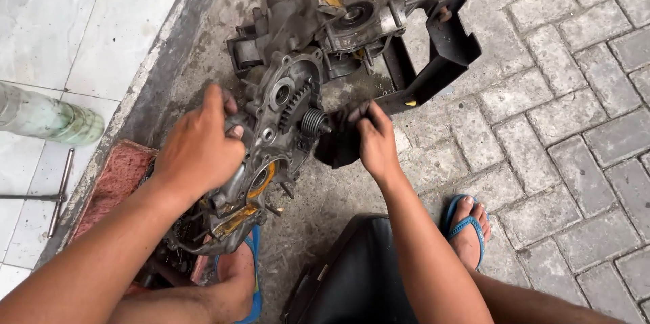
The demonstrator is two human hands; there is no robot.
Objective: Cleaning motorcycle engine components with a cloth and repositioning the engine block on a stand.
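At the centre of the frame a greasy engine case [271,134] rests on a stained concrete strip between white floor tiles at upper left and grey paving bricks at right. The left hand [200,148] grips the case's edge, fingers closed; the right hand [376,141] pinches a black rag [336,151] beside a coiled spring [313,122]. A green bottle [51,119] lies on the tiles.

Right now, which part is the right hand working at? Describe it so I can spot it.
Find the grey engine case on the concrete by the curb. At its right edge, beside the toothed gear, a ribbed spiral shaft sticks out toward the right hand: the only threaded-looking piece.
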